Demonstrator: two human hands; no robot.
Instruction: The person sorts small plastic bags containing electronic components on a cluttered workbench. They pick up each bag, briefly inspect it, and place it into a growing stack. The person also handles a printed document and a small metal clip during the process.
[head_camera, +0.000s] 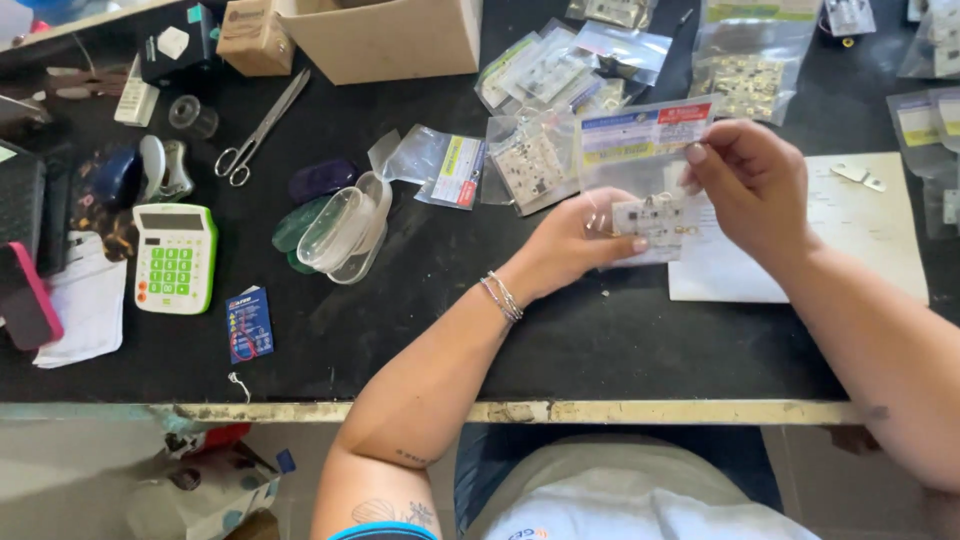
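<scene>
Clear packet (645, 150) of small metal parts, held above the black table (600, 340), just left of the white paper sheet (860, 240). Left hand (570, 245) pinches its lower end; right hand (750, 185) grips its upper edge. Likely risk: parts spilling among neighbouring bags (560, 80). Open room lies toward the table's near edge.

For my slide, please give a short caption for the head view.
Both hands, left hand and right hand, hold a clear plastic bag of small parts above a black table.
</scene>
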